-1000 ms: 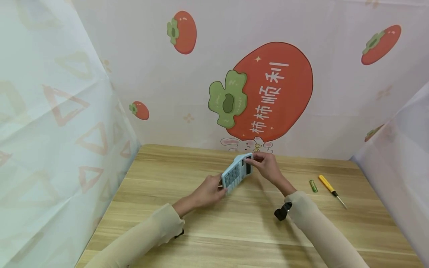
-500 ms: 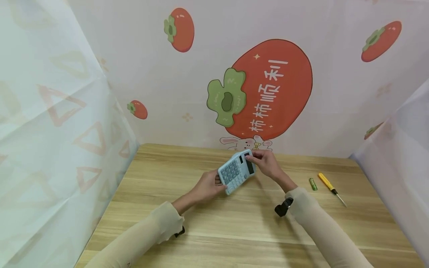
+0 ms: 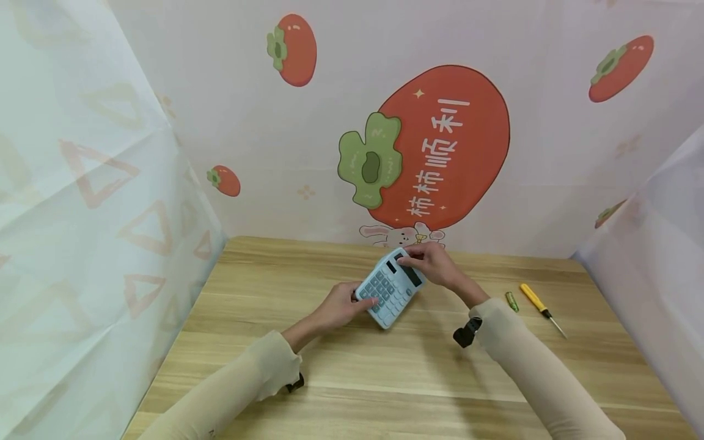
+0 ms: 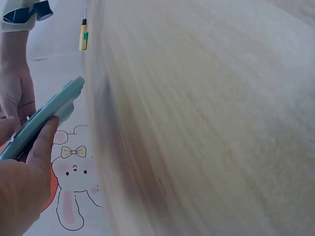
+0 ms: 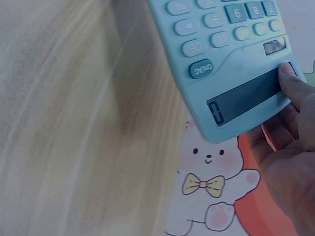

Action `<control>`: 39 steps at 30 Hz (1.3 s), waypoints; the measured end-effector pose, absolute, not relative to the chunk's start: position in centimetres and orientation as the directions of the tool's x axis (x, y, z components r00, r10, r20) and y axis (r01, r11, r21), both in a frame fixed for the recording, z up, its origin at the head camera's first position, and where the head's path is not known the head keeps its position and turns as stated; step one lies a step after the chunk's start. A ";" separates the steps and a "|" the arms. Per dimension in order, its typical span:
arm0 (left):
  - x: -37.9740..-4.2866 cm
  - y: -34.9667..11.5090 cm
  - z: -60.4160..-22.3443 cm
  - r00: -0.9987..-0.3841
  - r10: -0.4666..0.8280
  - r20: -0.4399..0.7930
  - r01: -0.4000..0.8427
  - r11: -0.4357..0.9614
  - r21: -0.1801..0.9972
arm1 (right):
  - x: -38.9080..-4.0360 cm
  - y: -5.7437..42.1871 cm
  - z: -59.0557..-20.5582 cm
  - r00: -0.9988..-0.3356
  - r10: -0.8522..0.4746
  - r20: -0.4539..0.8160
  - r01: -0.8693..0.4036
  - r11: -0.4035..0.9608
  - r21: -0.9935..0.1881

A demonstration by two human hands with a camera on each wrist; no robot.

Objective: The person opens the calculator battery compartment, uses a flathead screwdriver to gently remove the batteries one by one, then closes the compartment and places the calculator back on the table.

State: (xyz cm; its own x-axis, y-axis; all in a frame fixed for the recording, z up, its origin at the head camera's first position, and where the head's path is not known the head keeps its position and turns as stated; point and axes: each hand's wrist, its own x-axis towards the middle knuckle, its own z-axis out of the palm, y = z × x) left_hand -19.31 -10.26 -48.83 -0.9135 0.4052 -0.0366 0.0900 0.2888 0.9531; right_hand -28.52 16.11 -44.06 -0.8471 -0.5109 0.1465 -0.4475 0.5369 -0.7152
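A light blue calculator (image 3: 389,290) is held above the table, tilted with its keys toward the head camera. My left hand (image 3: 340,307) grips its lower left side, thumb over the keys and fingers behind. At the display end my right hand (image 3: 434,266) pinches the top edge, its thumb lying on the screen. In the right wrist view the calculator (image 5: 197,105) shows a 0 at one end of its display. The left wrist view sees the calculator (image 4: 44,118) edge-on, with a pale raised part on its back.
On the right of the wooden table (image 3: 352,391) lie a green battery (image 3: 512,301) and a screwdriver (image 3: 541,308) with a yellow handle. A white printed sheet (image 3: 275,122) stands behind the table, and others hang at both sides.
The calculator has turned from nearly edge-on to face the head camera more fully. My left thumb has moved from its edge onto the keys. The battery and screwdriver lie where they were.
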 end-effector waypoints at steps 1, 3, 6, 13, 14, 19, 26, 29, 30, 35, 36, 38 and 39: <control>-19.3 -10.2 -48.8 -0.914 0.403 -0.046 0.077 0.283 0.956 | -28.6 16.1 -43.9 -0.839 -0.525 0.146 -0.462 0.544 -0.701; -19.3 -10.1 -48.8 -0.914 0.400 -0.065 0.049 0.269 0.962 | -28.7 16.0 -43.5 -0.822 -0.550 0.148 -0.493 0.556 -0.669; -19.5 -10.0 -48.9 -0.915 0.395 -0.080 0.025 0.254 0.967 | -28.9 15.7 -42.9 -0.799 -0.586 0.134 -0.523 0.567 -0.636; -20.2 -10.1 -49.4 -0.916 0.386 -0.113 -0.017 0.245 0.969 | -29.2 14.9 -41.9 -0.771 -0.633 0.069 -0.539 0.591 -0.600; -20.3 -10.1 -49.5 -0.916 0.386 -0.115 -0.019 0.243 0.970 | -29.3 14.8 -41.8 -0.765 -0.640 0.064 -0.546 0.593 -0.592; -20.7 -10.2 -49.6 -0.912 0.392 -0.123 -0.021 0.254 0.967 | -29.6 14.3 -41.4 -0.734 -0.678 0.051 -0.594 0.603 -0.532; -21.3 -10.3 -49.8 -0.907 0.403 -0.119 0.001 0.286 0.958 | -30.0 13.6 -40.7 -0.707 -0.707 0.032 -0.627 0.604 -0.491; -21.5 -10.1 -50.0 -0.906 0.406 -0.118 0.010 0.300 0.954 | -30.1 13.4 -40.7 -0.688 -0.726 0.025 -0.643 0.593 -0.485; -21.5 -10.1 -50.0 -0.906 0.408 -0.115 0.016 0.303 0.953 | -30.2 13.3 -40.7 -0.681 -0.732 0.023 -0.650 0.589 -0.481; -21.7 -9.9 -50.1 -0.907 0.405 -0.118 0.023 0.327 0.945 | -30.4 12.9 -40.9 -0.639 -0.768 0.034 -0.698 0.561 -0.444; -21.8 -9.9 -50.0 -0.908 0.402 -0.119 0.023 0.333 0.943 | -30.4 12.8 -40.8 -0.633 -0.773 0.037 -0.707 0.558 -0.435; -21.8 -9.8 -50.1 -0.911 0.396 -0.117 0.032 0.350 0.936 | -30.3 12.6 -40.8 -0.623 -0.781 0.044 -0.722 0.551 -0.419; -21.8 -9.8 -50.1 -0.912 0.392 -0.116 0.036 0.360 0.932 | -30.3 12.4 -40.7 -0.621 -0.783 0.044 -0.726 0.552 -0.410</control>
State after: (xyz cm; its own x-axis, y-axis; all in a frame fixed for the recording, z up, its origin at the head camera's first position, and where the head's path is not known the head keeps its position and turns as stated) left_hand -21.82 -9.81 -50.09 -0.9125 0.3923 -0.1164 0.0358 0.3600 0.9323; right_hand -30.28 12.43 -40.74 -0.6207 -0.7829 0.0437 -0.7256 0.5524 -0.4103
